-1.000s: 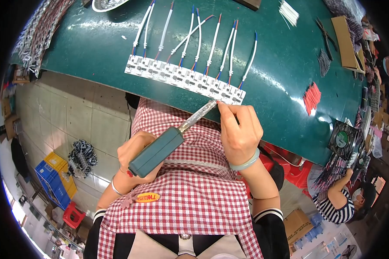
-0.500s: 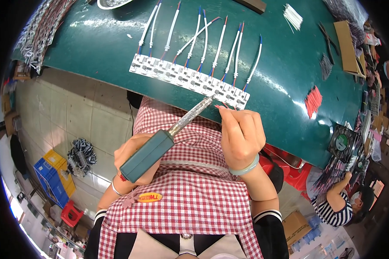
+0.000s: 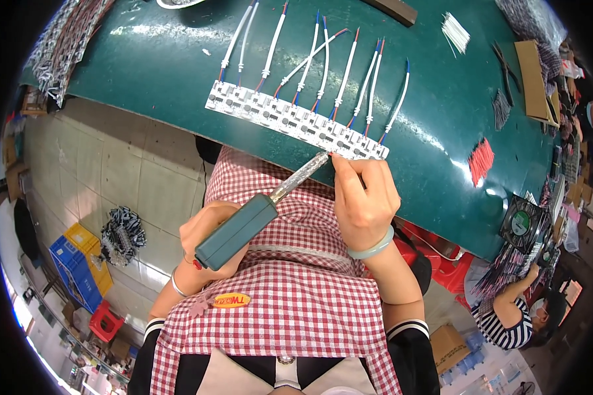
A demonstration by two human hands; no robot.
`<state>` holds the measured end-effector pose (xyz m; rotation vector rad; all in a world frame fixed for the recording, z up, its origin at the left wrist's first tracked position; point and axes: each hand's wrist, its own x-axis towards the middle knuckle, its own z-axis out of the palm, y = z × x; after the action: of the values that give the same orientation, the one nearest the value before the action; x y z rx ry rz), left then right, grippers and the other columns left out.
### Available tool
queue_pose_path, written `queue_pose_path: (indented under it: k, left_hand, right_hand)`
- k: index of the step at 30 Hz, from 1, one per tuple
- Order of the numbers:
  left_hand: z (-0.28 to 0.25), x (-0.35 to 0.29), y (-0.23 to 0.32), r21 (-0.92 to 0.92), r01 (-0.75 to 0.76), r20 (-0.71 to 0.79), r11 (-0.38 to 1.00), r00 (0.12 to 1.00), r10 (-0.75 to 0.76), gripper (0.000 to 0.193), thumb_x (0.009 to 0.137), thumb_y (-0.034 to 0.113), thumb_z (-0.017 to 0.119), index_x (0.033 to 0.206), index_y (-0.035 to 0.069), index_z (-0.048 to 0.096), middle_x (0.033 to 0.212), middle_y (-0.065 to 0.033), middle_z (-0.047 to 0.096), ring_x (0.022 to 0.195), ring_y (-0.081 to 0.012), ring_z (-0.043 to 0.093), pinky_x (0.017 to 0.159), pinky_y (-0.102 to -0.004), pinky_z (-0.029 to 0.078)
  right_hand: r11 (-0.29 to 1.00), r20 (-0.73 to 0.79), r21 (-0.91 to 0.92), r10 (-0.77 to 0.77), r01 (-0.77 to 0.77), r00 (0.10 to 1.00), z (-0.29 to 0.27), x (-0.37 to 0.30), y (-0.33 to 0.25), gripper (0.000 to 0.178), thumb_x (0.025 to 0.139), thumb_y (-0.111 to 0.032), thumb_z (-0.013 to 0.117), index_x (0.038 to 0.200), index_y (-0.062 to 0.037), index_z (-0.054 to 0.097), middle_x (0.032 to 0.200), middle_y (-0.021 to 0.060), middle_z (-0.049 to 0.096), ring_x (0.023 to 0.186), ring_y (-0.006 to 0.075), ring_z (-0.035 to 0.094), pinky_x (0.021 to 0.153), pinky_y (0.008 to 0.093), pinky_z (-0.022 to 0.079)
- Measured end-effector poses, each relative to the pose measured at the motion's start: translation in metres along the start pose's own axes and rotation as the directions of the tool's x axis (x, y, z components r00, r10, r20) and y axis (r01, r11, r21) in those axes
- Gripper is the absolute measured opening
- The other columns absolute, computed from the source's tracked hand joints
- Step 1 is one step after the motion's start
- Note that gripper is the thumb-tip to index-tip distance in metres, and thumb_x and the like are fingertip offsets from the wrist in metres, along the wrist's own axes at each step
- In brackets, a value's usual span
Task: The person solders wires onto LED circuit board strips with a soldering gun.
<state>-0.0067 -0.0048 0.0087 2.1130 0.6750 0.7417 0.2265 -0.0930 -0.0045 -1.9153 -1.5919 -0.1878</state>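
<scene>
Far left, a bundle of wired strips (image 3: 62,49) is left on the green table (image 3: 145,79); a soldering iron (image 3: 236,232) is gripped in the left hand (image 3: 207,227); a thin red wire (image 3: 332,155), mostly hidden, seems pinched by the closed right hand (image 3: 366,197), so the white strip's (image 3: 296,125) near edge is partly blocked; further right, white sticks (image 3: 455,33), a red pile (image 3: 481,161), pliers (image 3: 505,68) and a box (image 3: 537,82) are kept well apart; iron's angled lower left to upper right, tip aimed at the strip's near edge; strip's slanted down rightward lengthwise, white cables (image 3: 275,39) pointed away from the person.
</scene>
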Motion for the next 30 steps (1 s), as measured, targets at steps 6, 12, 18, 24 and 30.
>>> queue_pose_path:
  k: [6, 12, 18, 24, 30]
  left_hand:
    - [-0.001, -0.001, -0.001, -0.01, 0.035, 0.014, 0.999, 0.999, -0.035, 0.019, 0.069, -0.003, 0.075, 0.087, -0.006, 0.069, 0.083, -0.0147, 0.066, 0.068, -0.0266, 0.068, 0.058, -0.0318, 0.053]
    - [-0.005, -0.006, -0.004, 0.013, -0.067, -0.029, 0.998, 0.997, 0.067, 0.019, 0.074, -0.002, 0.074, 0.092, -0.006, 0.068, 0.085, -0.0152, 0.066, 0.07, -0.0271, 0.068, 0.061, -0.0324, 0.053]
    - [-0.009, -0.009, 0.0, 0.04, -0.017, -0.034, 0.999, 0.999, 0.018, 0.024, 0.077, 0.0, 0.073, 0.1, -0.007, 0.068, 0.093, -0.0184, 0.069, 0.076, -0.0295, 0.07, 0.067, -0.0341, 0.055]
    - [-0.012, -0.011, -0.003, 0.063, -0.012, -0.032, 0.998, 0.999, 0.015, 0.027, 0.076, -0.002, 0.073, 0.102, -0.008, 0.068, 0.097, -0.0206, 0.07, 0.08, -0.031, 0.071, 0.07, -0.0352, 0.056]
    - [-0.012, -0.009, -0.008, 0.06, -0.034, -0.045, 0.998, 0.998, 0.037, 0.025, 0.075, -0.003, 0.073, 0.099, -0.008, 0.069, 0.094, -0.0199, 0.069, 0.081, -0.0317, 0.071, 0.07, -0.036, 0.056]
  right_hand:
    - [1.0, 0.021, -0.017, -0.011, 0.011, 1.0, -0.001, 0.0, 0.0, 0.029, 0.07, 0.004, 0.069, 0.098, 0.0027, 0.072, 0.078, 0.0071, 0.058, 0.07, 0.0218, 0.058, 0.058, 0.0327, 0.048]
    - [0.999, 0.037, -0.01, 0.039, -0.039, 0.999, -0.004, 0.003, -0.004, 0.025, 0.07, 0.01, 0.077, 0.094, -0.0001, 0.074, 0.078, 0.0082, 0.058, 0.069, 0.0238, 0.059, 0.058, 0.0354, 0.049]
    - [1.0, -0.014, -0.016, -0.013, 0.013, 1.0, 0.0, 0.004, -0.002, 0.027, 0.07, 0.004, 0.071, 0.097, 0.001, 0.072, 0.079, 0.0064, 0.059, 0.07, 0.0219, 0.058, 0.059, 0.0331, 0.047]
    - [0.997, -0.056, 0.075, -0.015, 0.019, 0.998, 0.007, 0.008, -0.01, 0.025, 0.072, 0.004, 0.073, 0.096, -0.0005, 0.072, 0.079, 0.0054, 0.059, 0.068, 0.0216, 0.057, 0.057, 0.0333, 0.045]
    - [0.998, -0.013, 0.055, 0.007, -0.007, 1.0, 0.014, 0.01, -0.01, 0.023, 0.073, 0.004, 0.074, 0.096, -0.0004, 0.072, 0.076, 0.0062, 0.056, 0.066, 0.0218, 0.056, 0.056, 0.0339, 0.045]
